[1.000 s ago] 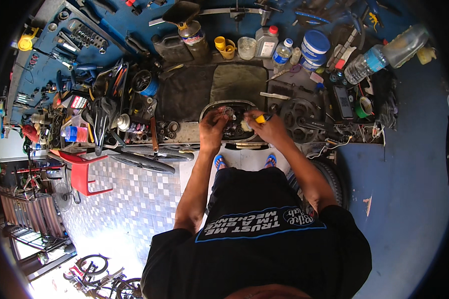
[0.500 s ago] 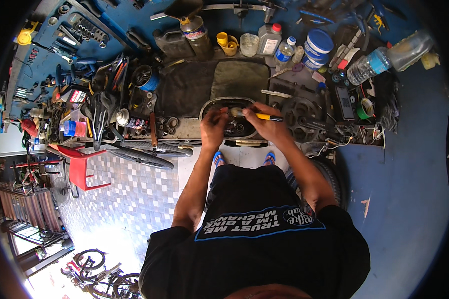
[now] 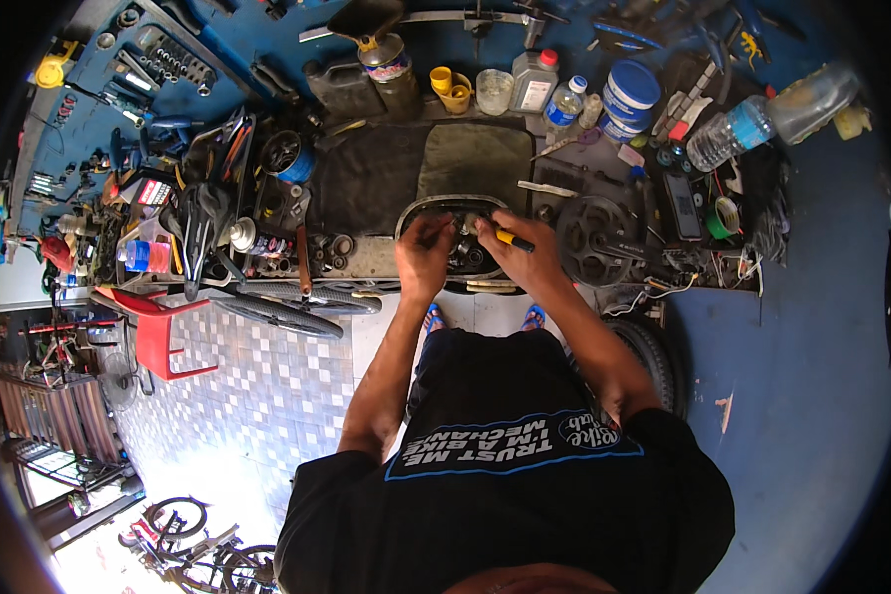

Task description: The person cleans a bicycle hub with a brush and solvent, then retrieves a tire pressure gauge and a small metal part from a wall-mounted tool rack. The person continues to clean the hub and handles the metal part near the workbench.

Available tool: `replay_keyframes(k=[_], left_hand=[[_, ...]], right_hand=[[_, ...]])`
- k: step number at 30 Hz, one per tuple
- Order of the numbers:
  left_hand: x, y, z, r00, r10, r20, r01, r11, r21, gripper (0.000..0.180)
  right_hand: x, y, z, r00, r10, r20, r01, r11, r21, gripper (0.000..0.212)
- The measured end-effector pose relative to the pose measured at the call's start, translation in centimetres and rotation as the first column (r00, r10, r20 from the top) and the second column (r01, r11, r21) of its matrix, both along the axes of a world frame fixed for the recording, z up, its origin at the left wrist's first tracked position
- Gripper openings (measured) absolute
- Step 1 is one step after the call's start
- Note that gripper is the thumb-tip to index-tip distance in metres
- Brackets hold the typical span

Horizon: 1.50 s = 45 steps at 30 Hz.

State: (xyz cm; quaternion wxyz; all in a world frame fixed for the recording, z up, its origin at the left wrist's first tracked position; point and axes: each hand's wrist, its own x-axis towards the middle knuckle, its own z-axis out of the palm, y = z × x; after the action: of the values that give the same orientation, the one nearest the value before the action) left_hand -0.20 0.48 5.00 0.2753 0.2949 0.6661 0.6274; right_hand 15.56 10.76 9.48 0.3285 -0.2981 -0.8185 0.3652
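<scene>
Over a dark, light-rimmed tray [image 3: 455, 200] at the bench's front edge, my two hands work close together. My right hand [image 3: 527, 269] is closed around a brush with a yellow and black handle [image 3: 514, 241]; its bristle end points left, toward the other hand. The fingers of my left hand [image 3: 422, 265] are pinched together above the tray's left half, and whatever is between them is too small and dark to name. Several dark metal parts [image 3: 470, 259] lie in the tray between my hands.
Right of the tray lies a crankset [image 3: 596, 236], with a phone [image 3: 682, 206] beyond it. To the left are a spray can [image 3: 247, 236] and a bicycle saddle [image 3: 200, 233]. Bottles and a blue tub [image 3: 630, 91] line the back. A bicycle tyre [image 3: 287, 315] stands below the bench edge.
My right hand has moved slightly, and the brush handle has tilted, its yellow and black end dipping lower and showing shorter. My left hand has shifted only a little.
</scene>
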Motion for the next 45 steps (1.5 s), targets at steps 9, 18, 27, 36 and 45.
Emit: replay_keyframes(k=[9, 18, 27, 36, 45], left_hand=[[0.1, 0.2, -0.2, 1.000, -0.013, 0.006, 0.013, 1.000, -0.017, 0.019], [0.4, 0.2, 0.7, 1.000, -0.012, -0.021, 0.012, 1.000, -0.005, 0.018], [0.0, -0.1, 2.4, 0.811, -0.035, 0.583, -0.032, 0.994, 0.105, 0.025], [-0.4, -0.4, 0.0, 0.811, -0.109, 0.575, 0.027, 0.988, 0.149, 0.033], [0.2, -0.6, -1.4, 0.924, -0.035, 0.380, 0.012, 0.998, 0.061, 0.029]], right_hand=[[-0.3, -0.7, 2.7, 0.995, -0.002, -0.095, 0.009, 0.997, 0.075, 0.026], [-0.3, -0.2, 1.1, 0.997, -0.062, 0.045, 0.058, 0.995, 0.083, 0.029], [1.5, 0.9, -1.7, 0.950, 0.025, 0.311, 0.021, 0.989, -0.145, 0.030], [3.0, 1.1, -4.1, 0.952, 0.128, 0.277, -0.129, 0.992, -0.012, 0.037], [0.9, 1.3, 0.2, 0.994, 0.064, 0.084, -0.049, 0.984, -0.170, 0.031]])
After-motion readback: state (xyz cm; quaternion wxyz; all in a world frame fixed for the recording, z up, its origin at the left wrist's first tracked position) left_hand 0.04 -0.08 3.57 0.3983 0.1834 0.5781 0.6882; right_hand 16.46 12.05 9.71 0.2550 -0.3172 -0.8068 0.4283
